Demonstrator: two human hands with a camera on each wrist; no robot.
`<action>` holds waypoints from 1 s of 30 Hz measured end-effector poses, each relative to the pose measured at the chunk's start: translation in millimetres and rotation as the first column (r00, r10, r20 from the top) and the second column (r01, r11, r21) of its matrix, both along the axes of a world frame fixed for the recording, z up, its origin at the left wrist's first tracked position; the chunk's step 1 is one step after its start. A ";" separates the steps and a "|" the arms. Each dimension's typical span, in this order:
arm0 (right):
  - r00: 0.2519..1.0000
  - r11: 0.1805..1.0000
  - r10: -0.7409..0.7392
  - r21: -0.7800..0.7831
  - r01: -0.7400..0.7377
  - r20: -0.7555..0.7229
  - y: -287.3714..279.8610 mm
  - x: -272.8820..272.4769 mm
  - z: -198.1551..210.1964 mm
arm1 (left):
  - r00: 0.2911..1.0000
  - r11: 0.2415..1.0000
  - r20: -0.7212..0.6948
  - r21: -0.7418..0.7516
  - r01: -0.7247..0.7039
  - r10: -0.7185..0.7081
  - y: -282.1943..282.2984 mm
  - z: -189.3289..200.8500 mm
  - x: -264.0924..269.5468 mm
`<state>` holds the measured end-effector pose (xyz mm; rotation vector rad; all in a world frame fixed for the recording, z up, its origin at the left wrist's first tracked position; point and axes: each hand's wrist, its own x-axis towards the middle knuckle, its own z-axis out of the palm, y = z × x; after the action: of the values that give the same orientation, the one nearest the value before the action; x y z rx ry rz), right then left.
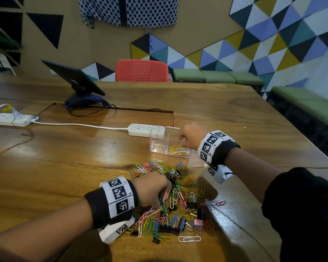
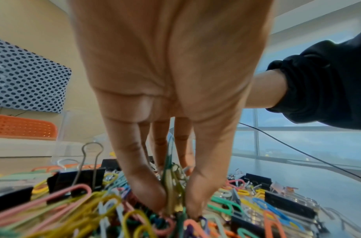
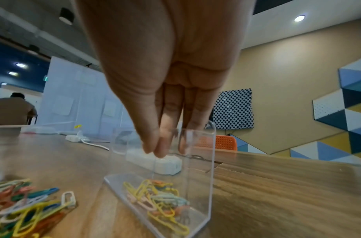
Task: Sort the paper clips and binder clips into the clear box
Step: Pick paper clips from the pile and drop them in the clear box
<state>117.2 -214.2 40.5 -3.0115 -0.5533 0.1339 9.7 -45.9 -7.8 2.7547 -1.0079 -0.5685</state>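
A heap of coloured paper clips (image 1: 170, 195) mixed with black, blue and pink binder clips (image 1: 192, 205) lies on the wooden table in front of me. My left hand (image 1: 153, 188) reaches down into the heap. In the left wrist view my left hand (image 2: 175, 207) pinches a small bunch of green and yellow paper clips (image 2: 172, 190) between thumb and fingers. The clear box (image 1: 159, 146) stands behind the heap, with several paper clips (image 1: 178, 150) in its right part. My right hand (image 3: 163, 149) hangs over the box (image 3: 201, 177), fingers straight down and holding nothing.
A white power strip (image 1: 146, 130) lies just behind the box, its cable running left to a second strip (image 1: 9, 120). A tablet on a stand (image 1: 74, 78) sits at the back left, a red chair (image 1: 141, 70) beyond. The table's edge runs close on the right.
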 end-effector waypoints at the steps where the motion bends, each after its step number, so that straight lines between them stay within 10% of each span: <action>1: 1.000 1.000 -0.002 -0.002 0.002 -0.007 -0.3 -0.8 0.3 | 1.000 1.000 -0.012 -0.018 -0.019 0.018 0.6 0.8 0.6; 19: 0.984 0.989 0.126 0.066 -0.135 0.122 -30.2 -64.1 10.1 | 0.772 0.717 -0.598 -0.441 -0.540 0.213 24.8 0.5 24.8; 30: 0.895 0.999 -0.034 -0.018 0.029 -0.445 -16.1 -106.2 -27.0 | 0.837 0.767 -0.493 -0.434 -0.472 0.237 22.0 -2.1 22.5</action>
<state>11.0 -230.3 13.6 -2.8482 -0.4528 0.8029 32.3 -23.9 -9.9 2.1051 -0.4172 -0.6399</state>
